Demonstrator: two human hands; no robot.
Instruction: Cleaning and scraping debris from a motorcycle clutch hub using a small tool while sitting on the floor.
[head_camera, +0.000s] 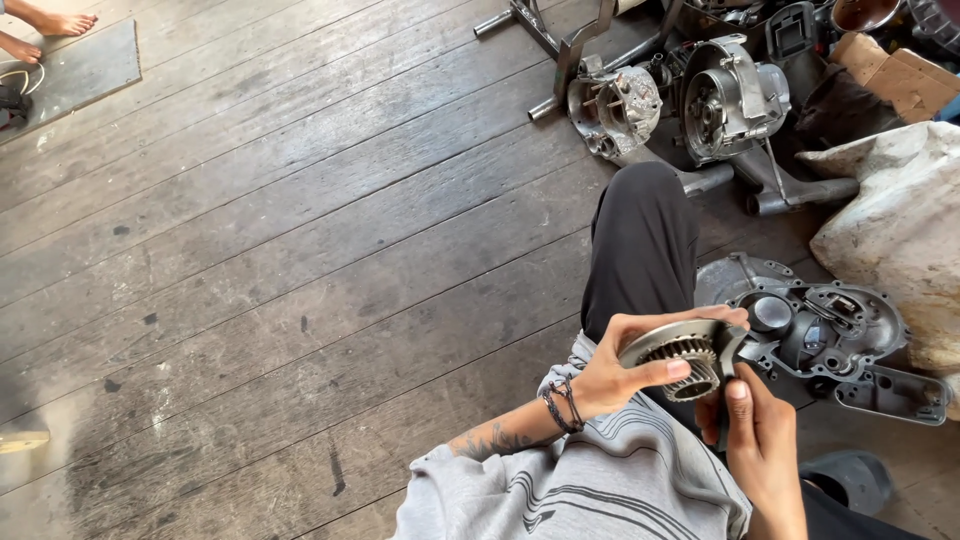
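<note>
My left hand (618, 368) grips a round metal gear assembly (682, 357) with a toothed wheel in its middle, thumb across the front and fingers over its top rim. My right hand (758, 440) comes up from below and holds a dark slim tool (728, 352) against the right side of the gear. Both hands hover over my lap, above my black-trousered knee (642, 235). A dark engine cover casing (835, 340) lies on the floor just right of the hands.
Wooden plank floor (300, 250) stretches to the left. Engine parts (725, 95), a metal stand (560, 50) and cardboard (895, 70) crowd the top right; a pale sack (900, 220) sits at right. Another person's bare feet (50, 25) rest by a mat at top left.
</note>
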